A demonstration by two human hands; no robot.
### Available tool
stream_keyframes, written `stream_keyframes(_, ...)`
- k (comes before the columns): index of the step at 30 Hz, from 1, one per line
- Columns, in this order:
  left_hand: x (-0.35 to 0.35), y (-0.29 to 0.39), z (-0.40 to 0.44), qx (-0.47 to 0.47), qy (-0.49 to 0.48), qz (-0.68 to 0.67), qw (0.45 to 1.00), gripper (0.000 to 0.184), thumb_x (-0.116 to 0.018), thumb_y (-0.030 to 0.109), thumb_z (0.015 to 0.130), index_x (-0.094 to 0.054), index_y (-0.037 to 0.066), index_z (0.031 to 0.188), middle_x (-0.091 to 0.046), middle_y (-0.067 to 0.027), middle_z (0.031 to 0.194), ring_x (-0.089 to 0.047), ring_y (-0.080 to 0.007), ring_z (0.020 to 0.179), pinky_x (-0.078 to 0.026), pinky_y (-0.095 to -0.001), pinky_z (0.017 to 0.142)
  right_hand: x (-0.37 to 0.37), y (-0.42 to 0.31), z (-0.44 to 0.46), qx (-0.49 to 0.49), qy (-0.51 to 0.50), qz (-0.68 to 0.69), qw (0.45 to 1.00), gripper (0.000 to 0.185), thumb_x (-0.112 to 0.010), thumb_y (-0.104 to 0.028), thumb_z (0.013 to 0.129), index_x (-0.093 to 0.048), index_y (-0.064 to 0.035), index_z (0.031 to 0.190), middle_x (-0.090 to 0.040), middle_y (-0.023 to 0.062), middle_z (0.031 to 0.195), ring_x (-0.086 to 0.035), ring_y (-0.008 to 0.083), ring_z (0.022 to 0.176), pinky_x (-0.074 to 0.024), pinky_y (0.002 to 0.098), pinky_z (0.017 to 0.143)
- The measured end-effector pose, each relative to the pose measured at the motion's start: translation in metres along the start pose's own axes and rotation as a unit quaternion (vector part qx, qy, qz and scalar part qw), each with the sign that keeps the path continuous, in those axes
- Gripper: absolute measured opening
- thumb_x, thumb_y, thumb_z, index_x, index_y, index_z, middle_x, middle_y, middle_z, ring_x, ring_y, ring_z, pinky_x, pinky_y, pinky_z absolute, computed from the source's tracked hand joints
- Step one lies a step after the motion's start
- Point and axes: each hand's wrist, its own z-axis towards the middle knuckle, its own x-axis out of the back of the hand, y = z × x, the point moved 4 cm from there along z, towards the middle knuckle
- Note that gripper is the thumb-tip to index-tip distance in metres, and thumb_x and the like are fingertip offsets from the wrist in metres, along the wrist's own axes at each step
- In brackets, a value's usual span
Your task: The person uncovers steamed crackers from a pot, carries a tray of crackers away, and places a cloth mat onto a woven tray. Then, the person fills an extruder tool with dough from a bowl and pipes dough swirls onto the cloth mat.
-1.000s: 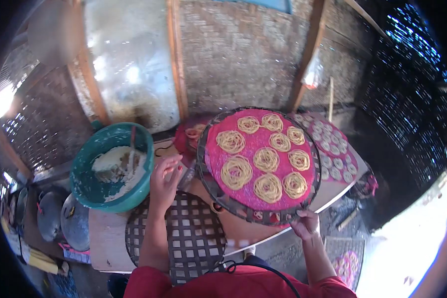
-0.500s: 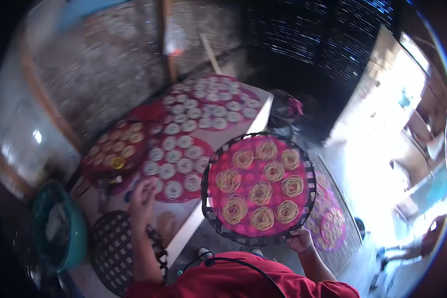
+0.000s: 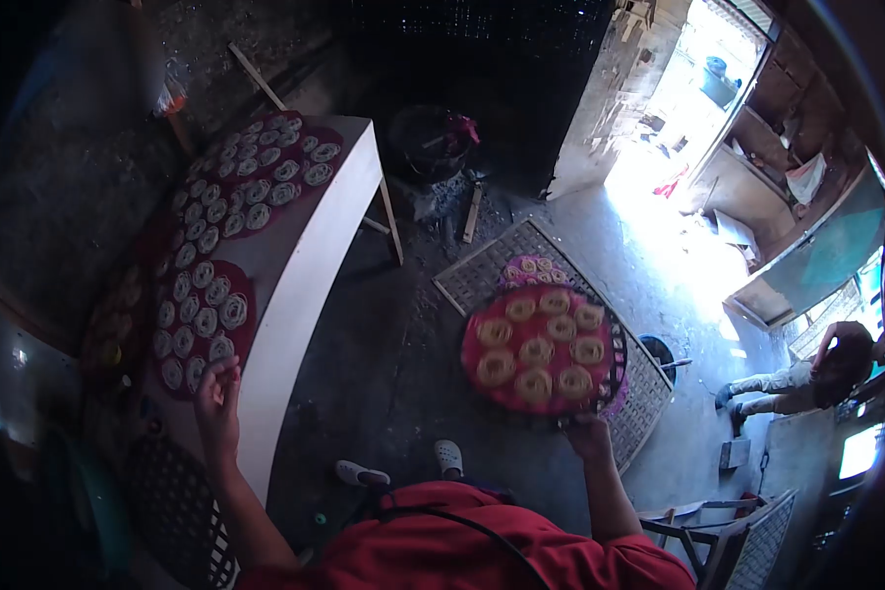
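My right hand [image 3: 587, 433] grips the lower rim of a round woven tray [image 3: 617, 359]. On that tray lies a red-pink cloth [image 3: 514, 344] with several pale noodle coils [image 3: 536, 351], and it hangs over a rectangular woven mat on the floor. My left hand [image 3: 218, 393] is raised beside the table's edge, near a red round sheet of white coils [image 3: 206, 320]. Its fingers point up and look slightly apart, with nothing visible between them.
A long table [image 3: 300, 265] at the left bears more coil sheets and a dark lattice tray [image 3: 167, 501]. The woven mat [image 3: 649, 393] holds pink sheets of coils. A blackened pot [image 3: 428, 147] stands at the back. Another person [image 3: 841, 364] is at the far right.
The view has swung right, away from the green basin and over the floor mat. My right hand has carried the round tray along, off the table; my left hand remains raised and apart from it.
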Motion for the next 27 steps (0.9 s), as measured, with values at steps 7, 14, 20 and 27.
stream_keyframes(7, -0.054, 0.027, -0.056, -0.024, -0.045, 0.082, 0.995, 0.019, -0.052, 0.006, 0.089, -0.055, 0.001, 0.106, -0.057, -0.0058, 0.103, -0.054, -0.0114, 0.091, -0.042, -0.0261, 0.081, 0.107, -0.038, 0.054, -0.065, 0.005, 0.086, 0.994, 0.051, -0.048, 0.007, 0.067, -0.049, -0.0045, 0.116, -0.056, 0.0113, 0.111, -0.056, 0.0277, 0.101, -0.0457, 0.0418, 0.086)
stream_keyframes(14, 0.007, 0.014, -0.13, 0.079, 0.04, 0.215, 0.973, 0.019, -0.052, 0.008, 0.089, -0.056, 0.006, 0.108, -0.059, -0.0042, 0.103, -0.056, -0.0116, 0.087, -0.045, -0.0265, 0.078, 0.225, -0.002, -0.075, -0.052, 0.229, 0.079, 0.969, 0.038, -0.049, 0.005, 0.067, -0.058, -0.006, 0.102, -0.061, 0.0068, 0.1, -0.059, 0.0271, 0.088, -0.0463, 0.0412, 0.081)
stream_keyframes(20, 0.017, 0.01, -0.178, 0.083, 0.16, 0.09, 0.98, 0.03, -0.058, 0.017, 0.088, -0.053, 0.004, 0.115, -0.058, -0.0043, 0.109, -0.056, -0.0119, 0.093, -0.045, -0.0246, 0.078, 0.062, -0.036, 0.013, -0.206, -0.015, 0.01, 0.978, 0.039, -0.053, 0.005, 0.067, -0.057, -0.0069, 0.104, -0.063, 0.0063, 0.09, -0.06, 0.0268, 0.087, -0.0489, 0.0395, 0.073)
stream_keyframes(27, -0.004, 0.027, -0.232, 0.195, 0.207, -0.153, 0.946, 0.055, -0.049, 0.036, 0.093, -0.028, 0.009, 0.135, -0.041, -0.0099, 0.134, -0.046, -0.0194, 0.116, -0.04, -0.0347, 0.092, -0.257, 0.042, 0.062, -0.376, -0.417, -0.163, 0.811, 0.048, -0.059, -0.003, 0.071, -0.049, -0.0046, 0.117, -0.058, 0.013, 0.101, -0.061, 0.0265, 0.087, -0.052, 0.0397, 0.063)
